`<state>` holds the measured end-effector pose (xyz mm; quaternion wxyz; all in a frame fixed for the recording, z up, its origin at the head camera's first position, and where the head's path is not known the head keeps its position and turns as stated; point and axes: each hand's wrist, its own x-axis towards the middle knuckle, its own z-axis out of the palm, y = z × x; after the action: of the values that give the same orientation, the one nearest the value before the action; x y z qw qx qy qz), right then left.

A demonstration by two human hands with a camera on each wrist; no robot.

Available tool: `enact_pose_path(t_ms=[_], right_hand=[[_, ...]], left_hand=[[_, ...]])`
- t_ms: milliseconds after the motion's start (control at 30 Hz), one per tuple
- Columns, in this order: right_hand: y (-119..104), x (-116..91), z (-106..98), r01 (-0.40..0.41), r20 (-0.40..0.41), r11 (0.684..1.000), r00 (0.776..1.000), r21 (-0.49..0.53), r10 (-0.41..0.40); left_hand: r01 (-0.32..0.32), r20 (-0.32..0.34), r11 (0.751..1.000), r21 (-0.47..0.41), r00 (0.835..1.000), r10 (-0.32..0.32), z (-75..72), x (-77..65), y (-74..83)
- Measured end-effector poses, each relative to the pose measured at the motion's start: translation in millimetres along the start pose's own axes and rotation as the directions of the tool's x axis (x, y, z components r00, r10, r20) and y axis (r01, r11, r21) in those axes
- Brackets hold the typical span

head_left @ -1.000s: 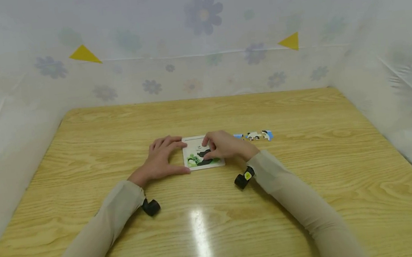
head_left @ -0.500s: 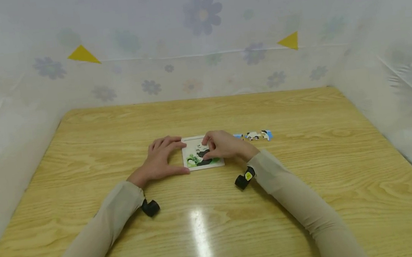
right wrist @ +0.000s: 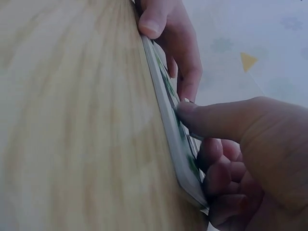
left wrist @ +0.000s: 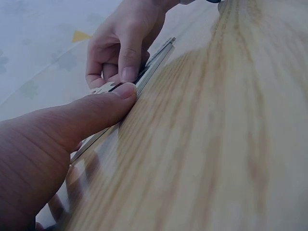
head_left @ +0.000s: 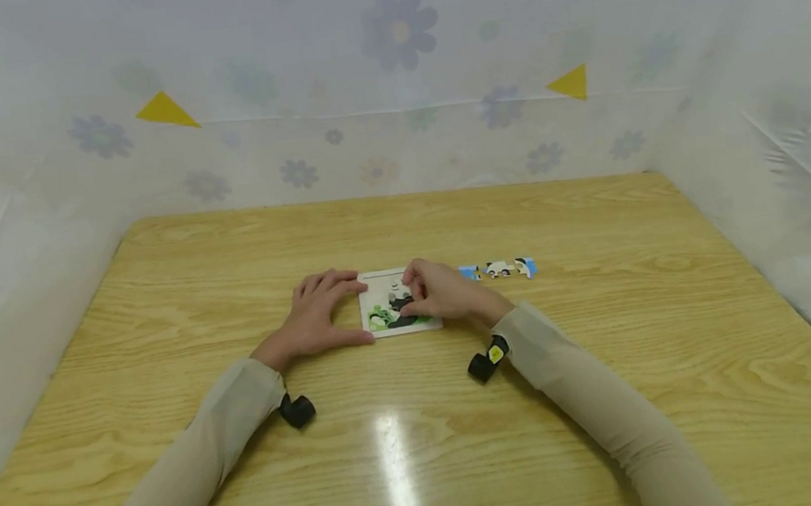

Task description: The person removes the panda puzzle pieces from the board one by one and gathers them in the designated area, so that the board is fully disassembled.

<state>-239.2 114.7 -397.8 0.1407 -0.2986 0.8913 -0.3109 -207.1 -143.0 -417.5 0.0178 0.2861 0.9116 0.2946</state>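
A small white-framed jigsaw board (head_left: pixel 404 330) with a panda and green leaves lies in the middle of the table. My left hand (head_left: pixel 317 316) spans its left side, fingers spread and fairly straight. Its thumb rests on the near left corner and a fingertip touches the left border. Over the board's right half, my right hand (head_left: pixel 446 290) pinches a pale puzzle piece (left wrist: pixel 103 88) between thumb and bent fingers, close over the panda picture. In the right wrist view the right thumb (right wrist: pixel 211 118) and curled fingers hide most of this piece.
To the right of the board, partly behind the right hand, lie several loose puzzle pieces (head_left: pixel 499 269), blue, white and black. The wood-grain table (head_left: pixel 423 416) ends at a pale flowered curtain (head_left: pixel 409 145) carrying two yellow triangles.
My right wrist has shifted slightly right and toward me, with the fingers still over the same part of the board. The left hand and board stay in place.
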Motion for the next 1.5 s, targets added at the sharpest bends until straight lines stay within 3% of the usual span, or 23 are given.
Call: enact_pose_path(t_ms=[233, 400, 733, 1133, 1500], right_hand=[[0.5, -3.1, 3.7, 0.03, -0.074, 0.999, 0.997, -0.019, -0.032], [7.9, -3.2, 4.0, 0.043, -0.089, 0.992, 0.995, 0.122, -0.032], [19.2, -2.2, 1.8, 0.069, -0.104, 0.937, 0.994, 0.341, -0.036], [21.7, -20.2, -4.6, 0.03, -0.161, 0.94, 0.987, 0.339, 0.027], [35.0, -43.4, -18.8, 0.03, -0.251, 0.977, 0.968, 0.209, 0.024]], left_hand=[[-0.02, -0.005, 1.0, -0.001, 1.0, 0.02, 0.5, 1.4, -1.4], [-0.019, -0.004, 1.0, 0.001, 1.0, 0.019, -0.1, 2.2, 0.0], [-0.011, -0.006, 1.0, 0.017, 1.0, 0.011, -1.0, 2.6, 0.3], [-0.009, 0.001, 1.0, 0.009, 1.0, 0.009, -1.2, 3.5, -0.3], [-0.012, 0.007, 1.0, 0.01, 1.0, 0.012, -0.3, 4.8, -2.2]])
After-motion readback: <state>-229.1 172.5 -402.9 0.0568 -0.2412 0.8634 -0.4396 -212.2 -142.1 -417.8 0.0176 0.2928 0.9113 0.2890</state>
